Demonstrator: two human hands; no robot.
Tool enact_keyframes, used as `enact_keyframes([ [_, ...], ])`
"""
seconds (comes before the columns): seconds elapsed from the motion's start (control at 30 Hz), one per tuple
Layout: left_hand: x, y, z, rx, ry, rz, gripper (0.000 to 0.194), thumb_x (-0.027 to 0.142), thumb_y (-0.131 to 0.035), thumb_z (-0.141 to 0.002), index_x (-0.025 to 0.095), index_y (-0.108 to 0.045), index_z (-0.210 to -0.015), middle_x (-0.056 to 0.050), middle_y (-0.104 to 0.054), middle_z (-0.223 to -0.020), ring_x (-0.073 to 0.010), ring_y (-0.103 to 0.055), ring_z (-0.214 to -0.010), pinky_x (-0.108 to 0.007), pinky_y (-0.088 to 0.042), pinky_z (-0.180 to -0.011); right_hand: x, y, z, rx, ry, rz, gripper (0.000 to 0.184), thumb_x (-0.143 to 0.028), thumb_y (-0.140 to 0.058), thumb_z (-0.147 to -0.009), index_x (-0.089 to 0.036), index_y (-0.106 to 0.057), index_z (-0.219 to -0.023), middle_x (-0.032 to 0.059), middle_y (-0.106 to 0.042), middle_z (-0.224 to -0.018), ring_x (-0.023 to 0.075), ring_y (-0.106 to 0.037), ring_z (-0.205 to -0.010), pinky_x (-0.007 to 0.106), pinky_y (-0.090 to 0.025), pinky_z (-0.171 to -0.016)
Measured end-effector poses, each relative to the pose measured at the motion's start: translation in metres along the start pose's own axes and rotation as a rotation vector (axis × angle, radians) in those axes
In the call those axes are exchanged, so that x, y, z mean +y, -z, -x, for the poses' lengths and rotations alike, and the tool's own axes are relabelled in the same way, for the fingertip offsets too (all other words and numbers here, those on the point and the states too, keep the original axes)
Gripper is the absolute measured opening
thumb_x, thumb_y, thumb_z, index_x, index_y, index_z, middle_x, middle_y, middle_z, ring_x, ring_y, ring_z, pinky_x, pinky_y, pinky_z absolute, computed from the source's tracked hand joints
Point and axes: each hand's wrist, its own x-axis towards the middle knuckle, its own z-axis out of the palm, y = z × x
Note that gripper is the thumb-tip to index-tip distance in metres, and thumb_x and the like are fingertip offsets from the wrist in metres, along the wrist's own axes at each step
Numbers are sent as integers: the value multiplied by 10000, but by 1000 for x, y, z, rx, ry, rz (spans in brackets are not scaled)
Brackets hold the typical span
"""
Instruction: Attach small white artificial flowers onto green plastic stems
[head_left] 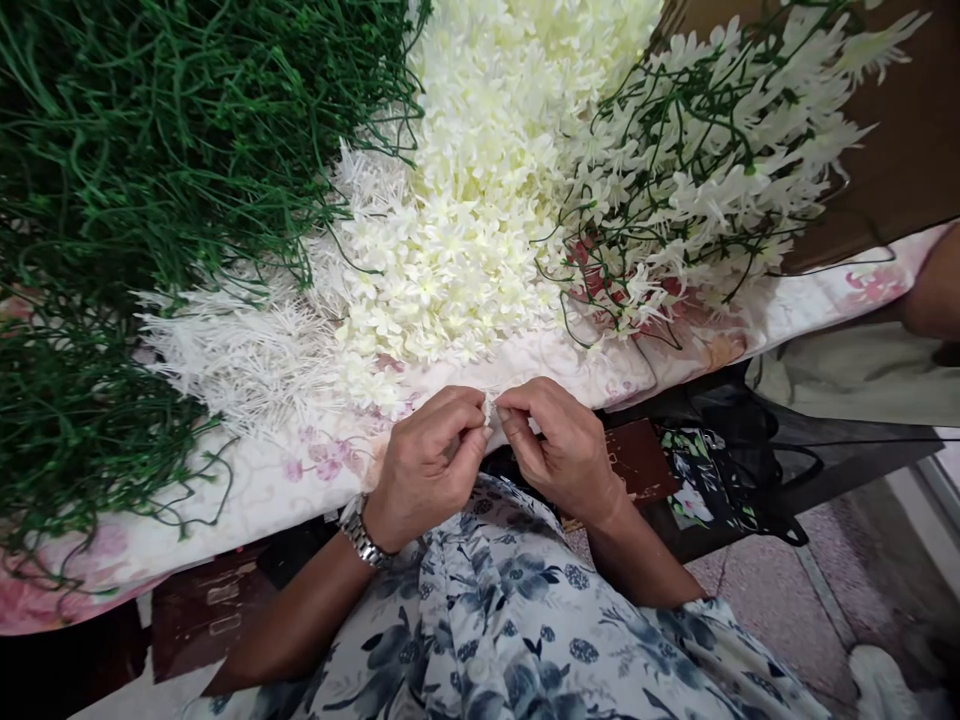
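At the table's front edge, my left hand [429,455] pinches a small white artificial flower piece [488,408] between thumb and fingertips. My right hand [564,448] is closed in a pinch right beside it, with its fingertips meeting the same spot; whatever lies between them is too small to make out. Just beyond my hands is a heap of cream-white artificial flowers [457,265]. To its left lies a pile of thin white stamen-like strands [251,350]. Green plastic stems [172,140] are massed at the far left.
Assembled white flowers on green stems [697,160] are at the right, by a brown cardboard piece [892,130]. A floral cloth [300,480] covers the table. Below the edge sits a dark floral bag [701,480]. Part of another person [862,375] shows at the right.
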Motion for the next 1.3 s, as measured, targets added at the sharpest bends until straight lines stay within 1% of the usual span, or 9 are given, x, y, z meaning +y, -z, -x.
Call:
enact_keyframes([
  [0.1,-1,1,2,36,81,153,101,61,-574,-765,158,-558,-740,-30,-619,-807,-100,-586,-738,-207,-473,-670,-2,2,0,-1,25,0,126,-88,-454,-853,-154,-542,-915,50,-592,-735,146,-537,-705,275,-456,-646],
  [0.23,-1,3,4,53,248,366,63,141,-621,-761,160,-583,-715,-27,-621,-799,-98,-581,-662,-201,-483,-591,-8,5,-2,-20,57,-12,125,-108,-469,-858,-144,-548,-948,65,-594,-765,155,-548,-735,279,-469,-655],
  [0.3,0,4,5,68,299,426,79,172,-631,-760,157,-593,-692,-21,-608,-773,-92,-571,-635,-189,-479,-556,-10,6,-3,-34,64,-5,121,-125,-474,-864,-147,-551,-954,66,-596,-770,156,-547,-737,278,-472,-657],
  [0.4,0,5,7,91,312,435,103,191,-637,-759,157,-604,-667,-26,-607,-759,-96,-577,-650,-180,-484,-547,-13,5,-3,-33,76,19,117,-144,-476,-873,-153,-551,-962,57,-593,-758,153,-539,-728,278,-471,-655],
  [0.53,-2,4,11,94,310,441,79,194,-631,-768,167,-618,-696,-35,-626,-801,-100,-589,-668,-183,-495,-549,-14,4,-2,-5,79,20,94,-112,-504,-849,-144,-562,-915,60,-593,-753,146,-540,-726,270,-471,-653],
  [0.67,-4,3,13,104,230,384,52,158,-620,-776,175,-623,-727,-29,-644,-817,-107,-607,-723,-187,-494,-596,-15,4,-2,3,93,70,68,-122,-513,-844,-158,-571,-837,51,-571,-721,148,-531,-717,269,-464,-644],
  [0.9,-1,3,12,131,17,84,122,53,-579,-759,175,-589,-768,-21,-651,-800,-118,-626,-793,-226,-508,-716,-15,6,-2,-46,98,144,116,-141,-496,-856,-175,-569,-773,47,-549,-729,153,-501,-730,286,-440,-668],
  [1.03,-2,4,12,106,-43,-52,153,31,-547,-755,178,-578,-787,-29,-656,-828,-130,-630,-821,-238,-511,-719,-14,8,-3,-95,129,162,135,-129,-482,-860,-168,-575,-770,48,-544,-727,154,-476,-720,291,-429,-664],
  [1.3,-3,4,13,79,-85,-81,167,17,-521,-760,168,-574,-806,-45,-658,-842,-126,-628,-814,-231,-514,-711,-11,10,-3,-125,126,137,138,-136,-471,-866,-169,-584,-794,45,-535,-751,150,-477,-729,287,-427,-663],
])
